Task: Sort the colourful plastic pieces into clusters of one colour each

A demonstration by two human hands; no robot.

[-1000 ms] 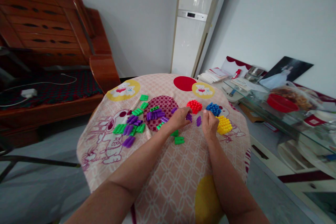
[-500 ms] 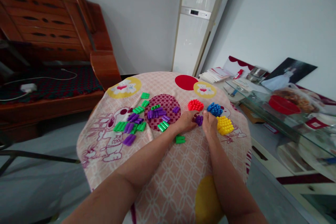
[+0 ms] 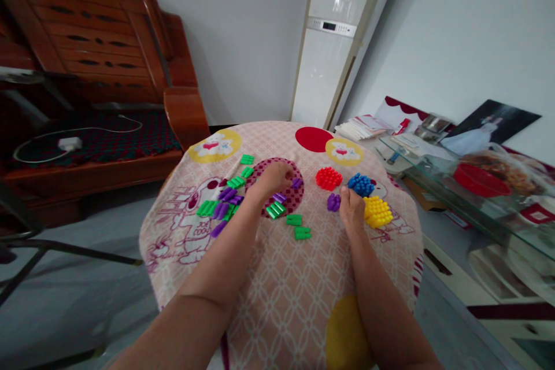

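Note:
My left hand (image 3: 276, 178) is over the dark red circle on the cloth, fingers curved and a little apart, close to a small purple tube piece (image 3: 297, 183). Whether it touches that piece I cannot tell. My right hand (image 3: 352, 207) rests on the cloth with its fingers curled in; what they hold, if anything, is hidden. Just left of it sits a purple cluster of tube pieces (image 3: 333, 202). Around it are a red cluster (image 3: 328, 178), a blue cluster (image 3: 361, 184) and a yellow cluster (image 3: 377, 212).
Loose green pieces (image 3: 276, 210) and purple pieces (image 3: 221, 210) lie across the left and middle of the round, cloth-covered table (image 3: 286, 289). A wooden bench (image 3: 186, 115) stands at the left. To the right is a glass-topped cabinet (image 3: 437, 179) with papers and a red bowl (image 3: 481, 179).
My left hand has moved left, away from the purple cluster, to the dark red circle. My right hand stays beside the cluster. Another green piece now shows near the front. The view has shifted slightly.

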